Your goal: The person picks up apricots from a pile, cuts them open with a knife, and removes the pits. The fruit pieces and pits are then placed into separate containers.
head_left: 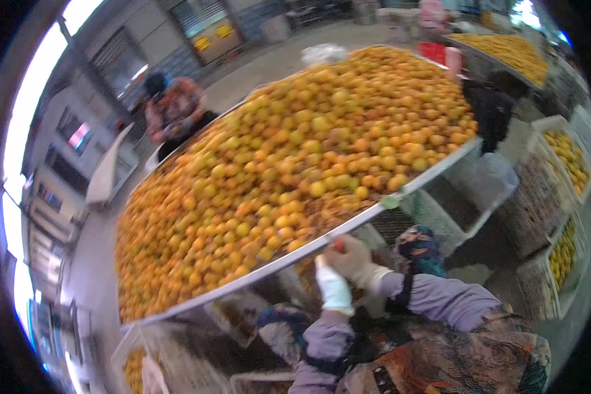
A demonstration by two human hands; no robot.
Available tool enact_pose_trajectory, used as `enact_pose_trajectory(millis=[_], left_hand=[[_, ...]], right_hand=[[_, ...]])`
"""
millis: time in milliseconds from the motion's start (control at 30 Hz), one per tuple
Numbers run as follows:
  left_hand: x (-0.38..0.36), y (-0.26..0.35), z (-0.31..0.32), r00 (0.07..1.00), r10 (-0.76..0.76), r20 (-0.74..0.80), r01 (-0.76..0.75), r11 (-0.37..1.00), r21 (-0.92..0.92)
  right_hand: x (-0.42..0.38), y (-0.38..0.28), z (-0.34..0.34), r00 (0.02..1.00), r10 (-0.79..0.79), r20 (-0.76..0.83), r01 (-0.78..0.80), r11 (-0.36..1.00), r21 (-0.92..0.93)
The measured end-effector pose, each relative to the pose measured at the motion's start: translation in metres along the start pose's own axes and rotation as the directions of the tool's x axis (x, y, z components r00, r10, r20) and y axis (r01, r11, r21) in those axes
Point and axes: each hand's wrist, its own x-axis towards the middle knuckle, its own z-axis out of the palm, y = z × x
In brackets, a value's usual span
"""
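Observation:
My two gloved hands meet just in front of the metal rim of a table heaped with small orange-yellow fruits (269,164). My right hand (356,261), in a beige glove, is closed, and a small orange-red thing (338,245) shows at its fingers, too blurred to name. Against it, my left hand (334,289) in a pale white-blue glove has its fingers curled; what they grip is hidden. Right beyond the hands, the rim (295,255) borders a patch of brownish peel-like scraps (338,209) among the fruits.
Below the rim stand crates, one a white crate (440,220). Fruit-filled crates (568,161) are stacked at right, with a clear plastic bag (486,180) nearby. Across the heap sits another person (174,111). A second fruit-laden table (505,56) stands at the back right.

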Motion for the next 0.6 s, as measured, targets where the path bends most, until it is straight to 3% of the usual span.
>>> enact_pose_trajectory(millis=[67,100,133,200,233,267,333,433,467,533,567,600], left_hand=[[-0.011,0.024,0.005,0.968,-0.243,0.061,0.248,0.963,-0.102],[-0.017,0.038,0.011,0.927,-0.364,-0.091,0.363,0.931,-0.029],[-0.009,0.025,-0.016,0.901,-0.432,0.025,0.433,0.897,-0.094],[-0.018,0.032,-0.016,0.903,-0.4,0.158,0.424,0.889,-0.171],[-0.022,0.041,-0.012,0.868,-0.428,0.251,0.486,0.835,-0.258],[-0.022,0.041,-0.018,0.871,-0.387,0.302,0.457,0.864,-0.211],[-0.026,0.041,-0.019,0.908,-0.35,0.228,0.389,0.908,-0.155],[-0.028,0.041,-0.024,0.939,-0.326,0.112,0.331,0.943,-0.034],[-0.026,0.04,-0.03,0.931,-0.334,0.148,0.346,0.936,-0.061],[-0.029,0.042,-0.028,0.957,-0.255,0.139,0.252,0.967,0.042],[-0.028,0.043,-0.032,0.958,-0.253,0.131,0.25,0.967,0.042],[-0.025,0.045,-0.036,0.943,-0.276,0.185,0.281,0.96,-0.004]], right_hand=[[0.002,-0.006,-0.009,0.99,0.059,0.126,-0.063,0.998,0.026],[0.004,-0.015,-0.015,0.942,0.243,0.23,-0.283,0.946,0.157],[0.007,-0.023,-0.02,0.843,0.394,0.367,-0.498,0.828,0.255],[0.016,0.018,0.0,0.943,0.234,0.238,-0.316,0.855,0.412],[0.018,0.016,0.0,0.948,0.197,0.251,-0.312,0.735,0.602],[0.014,0.016,-0.009,0.807,0.398,0.437,-0.571,0.334,0.75],[0.004,-0.013,-0.036,0.798,0.317,0.513,-0.602,0.464,0.65],[-0.002,-0.014,-0.039,0.738,0.423,0.526,-0.668,0.348,0.658],[-0.005,-0.004,-0.038,0.732,0.429,0.53,-0.674,0.344,0.653],[-0.007,-0.004,-0.041,0.82,0.245,0.517,-0.525,0.683,0.508],[-0.004,-0.006,-0.041,0.639,0.43,0.638,-0.767,0.295,0.57],[-0.001,-0.003,-0.041,0.637,0.428,0.641,-0.769,0.293,0.568]])
